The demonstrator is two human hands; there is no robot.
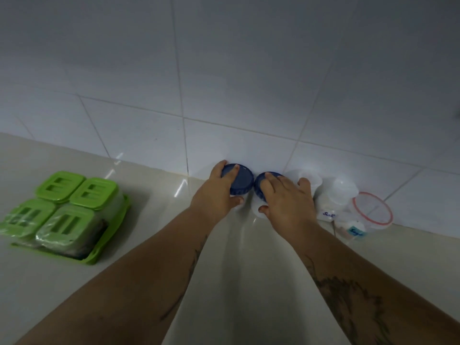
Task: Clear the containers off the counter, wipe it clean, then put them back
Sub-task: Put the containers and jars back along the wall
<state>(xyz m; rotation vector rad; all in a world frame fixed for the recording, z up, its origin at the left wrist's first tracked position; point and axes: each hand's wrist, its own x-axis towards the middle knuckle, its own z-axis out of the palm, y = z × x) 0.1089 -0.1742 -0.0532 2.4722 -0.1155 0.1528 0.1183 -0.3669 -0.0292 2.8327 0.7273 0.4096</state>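
Note:
Two clear jars with blue screw lids stand side by side on the pale counter (224, 282), against the tiled wall. My left hand (216, 192) grips the left blue-lidded jar (240, 179) from above, thumb at its front and fingers over the lid. My right hand (286, 197) grips the right blue-lidded jar (260, 186) the same way, and hides most of it. Right of them stand a clear salt jar (331, 202), a red-rimmed sugar jar (371, 215) and another clear jar (310, 179).
A green tray (109, 240) with several green-lidded boxes sits at the left on the counter. The white tiled wall (224, 83) rises directly behind the jars.

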